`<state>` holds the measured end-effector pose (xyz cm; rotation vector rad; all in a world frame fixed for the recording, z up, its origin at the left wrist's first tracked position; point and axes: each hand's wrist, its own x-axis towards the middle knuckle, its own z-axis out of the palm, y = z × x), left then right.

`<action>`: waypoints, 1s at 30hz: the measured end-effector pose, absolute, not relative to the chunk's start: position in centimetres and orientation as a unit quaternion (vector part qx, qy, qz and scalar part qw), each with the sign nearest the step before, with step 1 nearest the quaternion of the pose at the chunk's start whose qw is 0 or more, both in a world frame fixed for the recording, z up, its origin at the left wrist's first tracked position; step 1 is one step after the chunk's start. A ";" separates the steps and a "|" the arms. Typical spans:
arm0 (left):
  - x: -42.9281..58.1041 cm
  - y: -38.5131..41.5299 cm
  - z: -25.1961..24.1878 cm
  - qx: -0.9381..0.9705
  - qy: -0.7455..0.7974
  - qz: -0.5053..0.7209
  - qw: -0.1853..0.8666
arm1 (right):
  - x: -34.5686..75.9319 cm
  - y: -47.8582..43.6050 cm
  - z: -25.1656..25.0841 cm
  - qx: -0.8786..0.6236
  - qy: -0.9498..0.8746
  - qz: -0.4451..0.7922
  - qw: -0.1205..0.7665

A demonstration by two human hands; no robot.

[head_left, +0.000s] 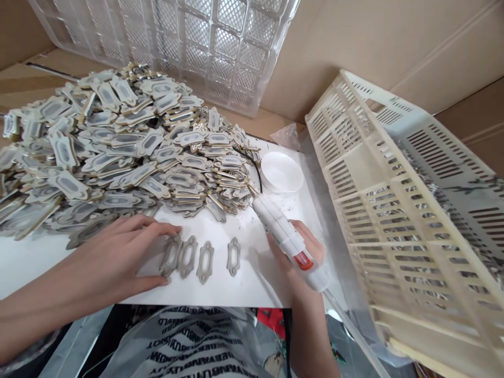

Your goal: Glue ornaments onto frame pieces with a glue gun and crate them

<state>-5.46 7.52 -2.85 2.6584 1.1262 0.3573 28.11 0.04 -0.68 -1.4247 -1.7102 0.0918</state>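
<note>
My right hand [305, 247] is closed around a white hot glue gun [281, 231]. Its nozzle points up and left toward the pile, and a long glue stick [354, 331] sticks out behind. My left hand [126, 252] rests at the left end of a row of flat grey metal frame pieces. Its thumb and index finger are spread apart beside the two ends of the leftmost piece [170, 257]; whether they touch it I cannot tell. Further right in the row lie a second piece [188, 257], another piece [205, 262] and a separate piece [233, 256].
A large heap of similar metal pieces [118, 142] covers the table's back left. Behind it leans a clear plastic tray [220, 47]. A white bowl [282, 172] stands right of the heap. Along the right side is a tilted cream plastic basket [360, 168] containing metal parts.
</note>
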 end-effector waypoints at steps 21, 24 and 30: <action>0.2 7.3 2.5 0.878 0.378 0.291 0.041 | 26.9 -0.3 1.5 -0.492 -0.736 0.240 0.398; 0.4 7.2 2.7 0.877 0.375 0.297 0.036 | 26.9 -0.2 1.4 -0.494 -0.736 0.237 0.398; 0.4 7.1 2.8 0.879 0.374 0.296 0.034 | 26.9 -0.4 1.4 -0.501 -0.730 0.245 0.395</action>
